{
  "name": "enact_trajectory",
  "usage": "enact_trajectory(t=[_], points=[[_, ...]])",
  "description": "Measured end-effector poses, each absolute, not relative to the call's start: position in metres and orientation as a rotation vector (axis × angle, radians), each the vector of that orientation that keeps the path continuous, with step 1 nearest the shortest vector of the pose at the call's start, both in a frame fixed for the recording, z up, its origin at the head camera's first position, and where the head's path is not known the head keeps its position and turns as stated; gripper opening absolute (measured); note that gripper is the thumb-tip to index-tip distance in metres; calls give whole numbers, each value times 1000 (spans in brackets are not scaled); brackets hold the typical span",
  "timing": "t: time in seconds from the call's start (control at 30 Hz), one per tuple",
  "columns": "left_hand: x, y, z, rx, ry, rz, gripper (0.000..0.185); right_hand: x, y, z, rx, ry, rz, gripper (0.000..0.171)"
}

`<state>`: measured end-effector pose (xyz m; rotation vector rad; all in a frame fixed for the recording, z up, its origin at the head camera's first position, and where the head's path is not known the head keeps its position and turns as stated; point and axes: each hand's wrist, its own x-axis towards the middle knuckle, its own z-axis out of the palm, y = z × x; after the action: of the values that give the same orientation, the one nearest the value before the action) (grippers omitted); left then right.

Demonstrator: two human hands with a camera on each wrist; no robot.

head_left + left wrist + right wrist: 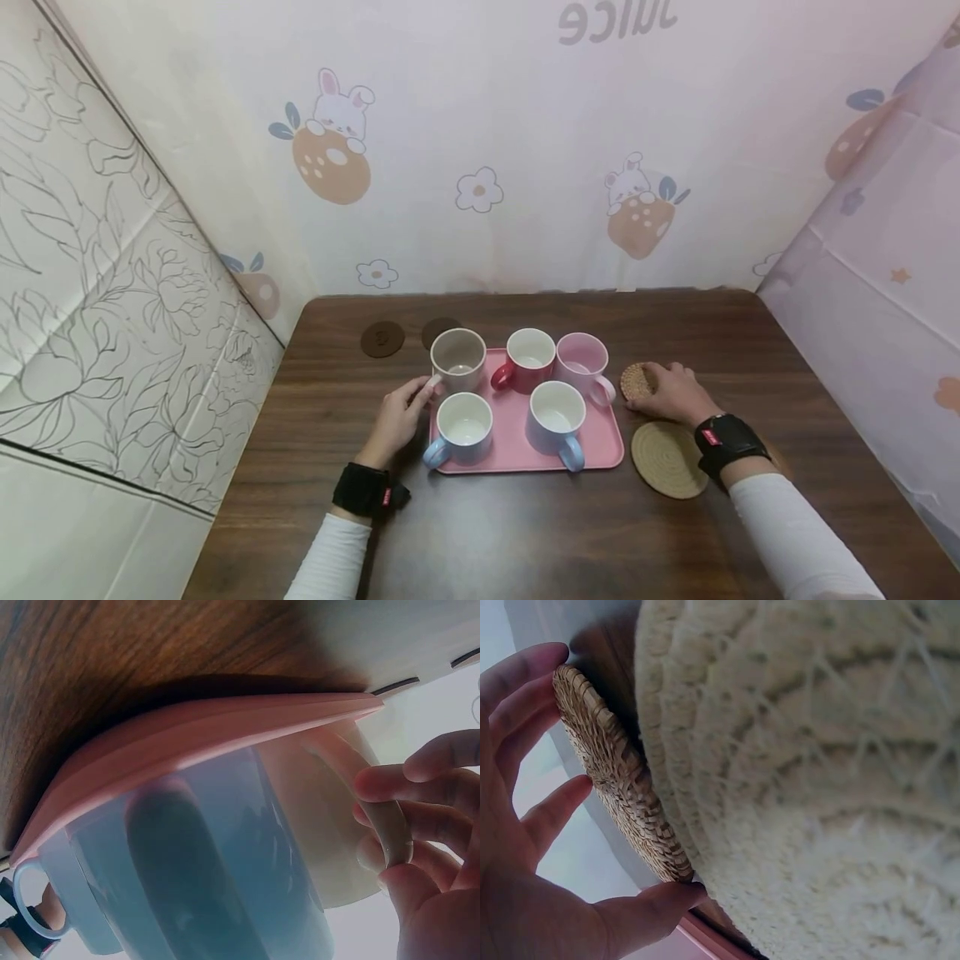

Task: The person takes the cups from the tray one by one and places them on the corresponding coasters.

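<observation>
- Altogether, five mugs stand upright on the pink tray (517, 454): a beige mug (458, 359), a red mug (528, 360) and a pink mug (583, 364) in the back row, and two pale blue mugs (464, 428) in the front row.
- Four coasters lie on the wooden table (525, 533): two dark round coasters (382, 339) behind the tray's left corner, one small woven coaster (636, 382) and one large woven coaster (667, 459) to the tray's right.
- The left hand (399, 417) sits at the tray's left edge, its fingers (390, 784) curled on the beige mug's handle, which points left towards the hand.
- The right hand (672, 392) lies just right of the tray and pinches the small woven coaster between thumb and fingertips (525, 671); the wrist view shows the disc tipped up on its edge rather than flat.
- The large woven coaster lies flat, just in front of the right hand, near the tray's front right corner.
- Both blue mugs' handles point towards the person; the red mug's points left, the pink mug's right.
</observation>
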<state>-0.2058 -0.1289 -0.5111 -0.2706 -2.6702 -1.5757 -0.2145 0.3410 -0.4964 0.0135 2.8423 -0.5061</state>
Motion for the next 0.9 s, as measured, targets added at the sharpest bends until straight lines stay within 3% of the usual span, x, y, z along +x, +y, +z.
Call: enact_trajectory(t=[0.5,0.9], points=[[-203,-130,-512,-309,-2655,-1547,28,-231,338,-478,-73,2891,-478,92],[-204,-130,-510,-310,-2670,-1499,27,-271,325,-423,-217,2912,-495,100]])
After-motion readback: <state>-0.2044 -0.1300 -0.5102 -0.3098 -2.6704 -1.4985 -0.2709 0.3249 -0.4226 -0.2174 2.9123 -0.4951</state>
